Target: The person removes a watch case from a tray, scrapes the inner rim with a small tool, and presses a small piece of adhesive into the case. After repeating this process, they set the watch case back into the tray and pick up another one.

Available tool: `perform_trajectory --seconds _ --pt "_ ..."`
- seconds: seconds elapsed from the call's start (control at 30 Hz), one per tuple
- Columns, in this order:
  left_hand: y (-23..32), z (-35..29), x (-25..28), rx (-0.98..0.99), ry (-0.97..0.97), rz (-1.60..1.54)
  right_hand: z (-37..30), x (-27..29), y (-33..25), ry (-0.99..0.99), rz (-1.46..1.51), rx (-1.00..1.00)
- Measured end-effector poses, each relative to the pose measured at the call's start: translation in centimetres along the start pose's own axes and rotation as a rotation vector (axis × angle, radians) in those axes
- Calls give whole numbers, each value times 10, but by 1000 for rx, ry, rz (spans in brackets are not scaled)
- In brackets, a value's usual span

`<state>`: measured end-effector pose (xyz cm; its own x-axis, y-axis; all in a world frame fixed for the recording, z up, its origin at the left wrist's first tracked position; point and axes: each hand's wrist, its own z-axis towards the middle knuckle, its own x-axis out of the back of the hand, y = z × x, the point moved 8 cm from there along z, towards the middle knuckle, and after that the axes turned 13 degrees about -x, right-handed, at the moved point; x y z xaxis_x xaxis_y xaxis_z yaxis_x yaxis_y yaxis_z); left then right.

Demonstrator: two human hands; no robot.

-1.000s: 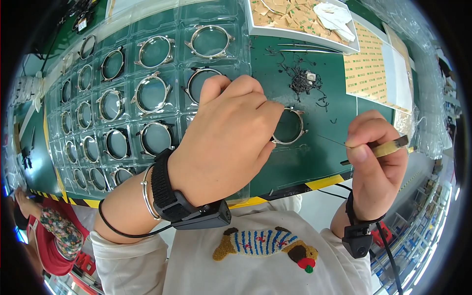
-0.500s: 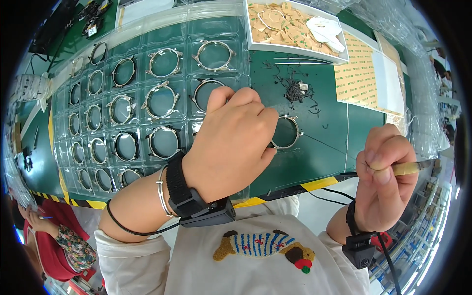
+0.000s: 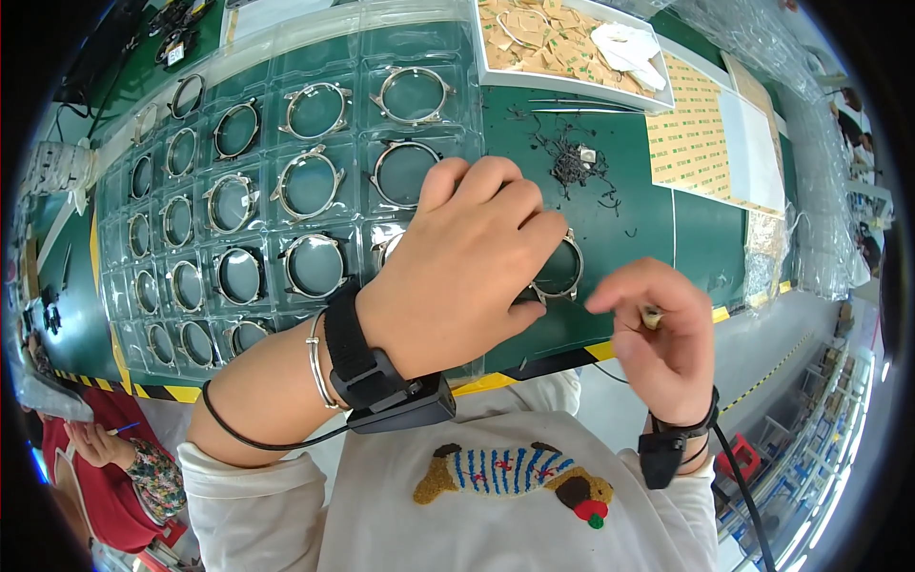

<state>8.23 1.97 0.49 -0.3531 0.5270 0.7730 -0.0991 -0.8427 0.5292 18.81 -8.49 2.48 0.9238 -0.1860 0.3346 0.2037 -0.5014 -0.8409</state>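
Left hand [image 3: 467,272]: fingers curled and thumb bent in, gripping the left side of one metal watch case [image 3: 579,270]; exact fingertip contact hidden beneath the knuckles. Watch case: at the green counter [image 3: 705,243], just right of the tray, its right rim exposed.

Right hand [image 3: 667,343]: just right of the case, apart from it; thumb and index finger parted, a small pale-yellow object [image 3: 652,318] lodged among the curled fingers, mostly hidden.

Step in hand, as judged: close handwork at the rim, left hand steadying, right hand free at the fingertips. Next move, as judged: calls for a firm left hold and a precise pinch at the exposed rim.

Surroundings: clear plastic tray [image 3: 360,124], left, compartments bearing further watch cases; heap of black scraps [image 3: 575,164], beyond the held case; slim silver tools [image 3: 586,111], above the heap; white box [image 3: 572,90] of tan paper pieces, with a white cloth-like item; tan printed sheet [image 3: 701,143], far right.

Obstructions: left hand masks part of the case and the nearest compartments; loose black scraps lie near the work and could stray onto it.
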Motion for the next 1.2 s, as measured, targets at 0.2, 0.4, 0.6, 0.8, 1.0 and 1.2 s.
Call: perform_trajectory --seconds 0.2,0.4,0.6,0.8,1.0,1.2 --pt "-2 0 -3 5 3 36 15 -18 13 218 -338 53" --pt "-3 0 -5 17 4 20 24 -27 13 196 -374 136" --pt "-3 1 -5 44 -23 2 24 -27 12 186 -344 80" --pt "-2 0 -5 51 -20 -3 16 -19 6 227 -249 124" --pt "-1 1 -4 54 -25 -5 3 -6 -2 255 -224 124" --pt "-4 1 -5 53 -13 -6 -7 21 -8 394 0 58"
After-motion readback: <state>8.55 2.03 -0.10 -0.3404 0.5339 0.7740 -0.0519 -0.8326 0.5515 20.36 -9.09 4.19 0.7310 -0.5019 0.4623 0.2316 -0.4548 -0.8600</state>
